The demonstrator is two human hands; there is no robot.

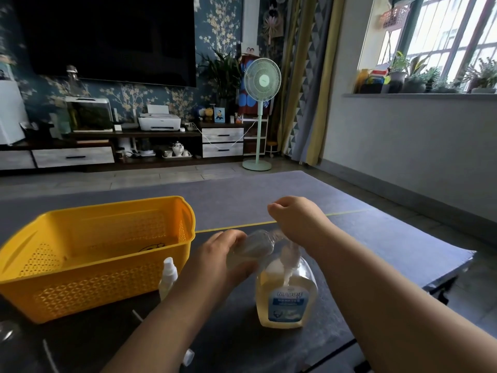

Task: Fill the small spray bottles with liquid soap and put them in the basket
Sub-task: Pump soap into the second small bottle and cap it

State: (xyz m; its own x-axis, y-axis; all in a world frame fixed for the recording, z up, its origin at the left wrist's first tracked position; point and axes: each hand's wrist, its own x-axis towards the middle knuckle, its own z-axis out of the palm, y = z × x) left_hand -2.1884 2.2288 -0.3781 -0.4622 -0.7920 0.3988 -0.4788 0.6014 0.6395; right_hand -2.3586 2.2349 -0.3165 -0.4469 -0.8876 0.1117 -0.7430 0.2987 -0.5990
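Note:
A large clear soap bottle [286, 300] with yellowish liquid and a blue label stands on the dark mat. My right hand [295, 222] presses down on its pump head, which is blurred. My left hand [220, 254] grips a small clear bottle [254, 244], tilted on its side with its mouth toward the pump spout. A second small spray bottle [168, 277] with a white sprayer stands upright against the front right corner of the yellow basket [53, 297]. The basket appears to hold no bottles.
A small white cap or sprayer piece [188, 357] lies on the mat near my left forearm. A clear object [8, 333] shows at the bottom left edge. The mat's right edge [454, 267] drops to the floor. A standing fan [259, 114] and TV cabinet are far behind.

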